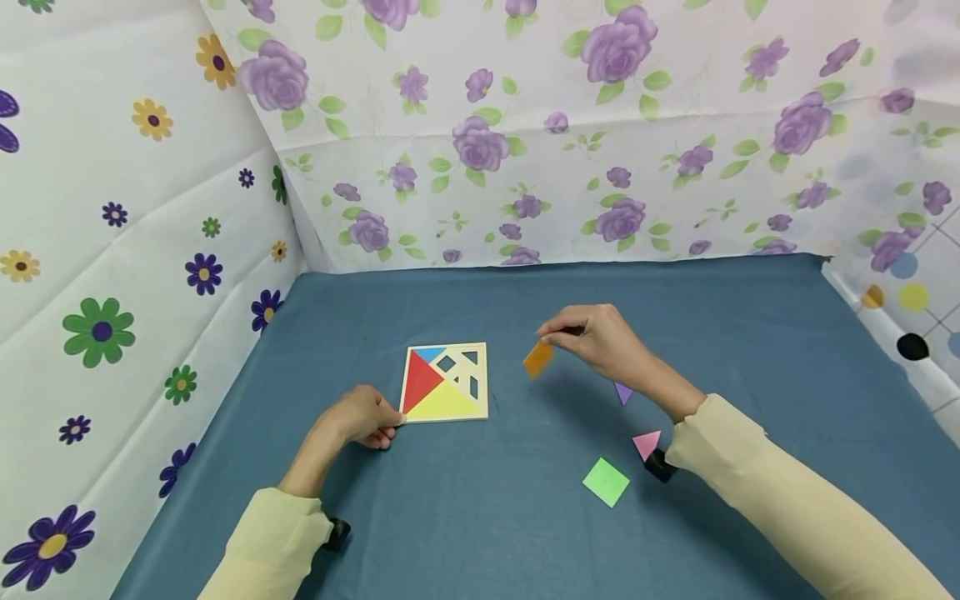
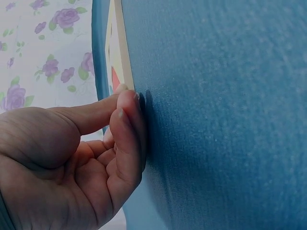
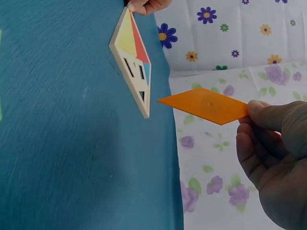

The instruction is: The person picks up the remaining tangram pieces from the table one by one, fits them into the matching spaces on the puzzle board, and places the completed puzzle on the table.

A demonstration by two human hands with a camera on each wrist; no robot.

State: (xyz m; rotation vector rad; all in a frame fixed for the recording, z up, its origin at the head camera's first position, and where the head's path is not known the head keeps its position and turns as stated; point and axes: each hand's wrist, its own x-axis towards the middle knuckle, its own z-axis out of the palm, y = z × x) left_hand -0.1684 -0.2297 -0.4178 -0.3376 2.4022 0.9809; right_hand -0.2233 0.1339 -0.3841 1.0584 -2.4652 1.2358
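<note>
Loose pieces: orange [image 1: 537, 359], purple [image 1: 623, 392], pink [image 1: 647, 444], green [image 1: 606, 482].

Orange piece [image 1: 537, 359] in the right hand's fingertips [image 1: 552, 332]; red, yellow, blue board [image 1: 446, 382] at the left fingertips [image 1: 392, 422]; teal cloth [image 1: 480, 517].

The scene is viewed from above and behind both hands by the head camera, with the blue table [image 1: 750, 333] taken in whole. The left hand [image 2: 72, 163] is seen very close from the left wrist, looking along the cloth towards the puzzle board [image 2: 120, 52]. From the right wrist, the orange piece [image 3: 206, 105] is shown close. The board [image 3: 132, 62] is shared by all three views.
</note>
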